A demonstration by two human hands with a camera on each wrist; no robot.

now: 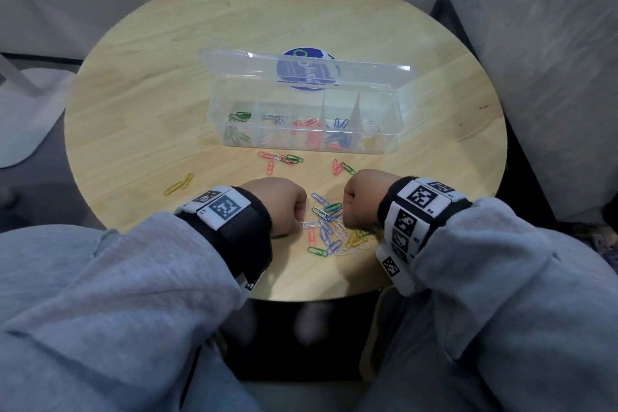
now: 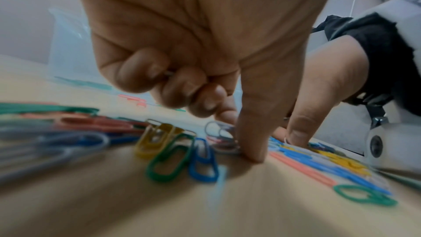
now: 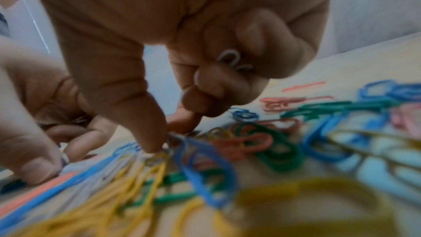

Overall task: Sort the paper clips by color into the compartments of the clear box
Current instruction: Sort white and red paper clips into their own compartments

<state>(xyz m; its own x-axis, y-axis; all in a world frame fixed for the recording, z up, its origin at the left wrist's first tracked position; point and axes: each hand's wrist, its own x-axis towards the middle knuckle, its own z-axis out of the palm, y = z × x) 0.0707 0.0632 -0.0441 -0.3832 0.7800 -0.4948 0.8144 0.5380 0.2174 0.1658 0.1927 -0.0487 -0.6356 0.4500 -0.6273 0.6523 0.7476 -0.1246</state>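
The clear box (image 1: 384, 144) stands open mid-table, with green, white, red, blue and yellow clips in separate compartments. A mixed pile of paper clips (image 1: 331, 234) lies near the front edge between my hands. My left hand (image 1: 299, 221) is curled. Its thumb (image 2: 250, 147) and forefinger pinch a white clip (image 2: 222, 139) on the table, and a bit of another clip (image 2: 168, 74) shows under its curled fingers. My right hand (image 1: 346, 221) pinches into the pile with thumb (image 3: 152, 140) and forefinger, while its curled fingers hold white clips (image 3: 230, 59).
Stray red and green clips (image 1: 281, 157) lie just before the box, more of them (image 1: 341, 167) to the right. Two yellow clips (image 1: 179, 184) lie at the left. A blue round sticker (image 1: 307, 73) shows behind the lid. The round wooden table (image 1: 133, 94) ends close to my wrists.
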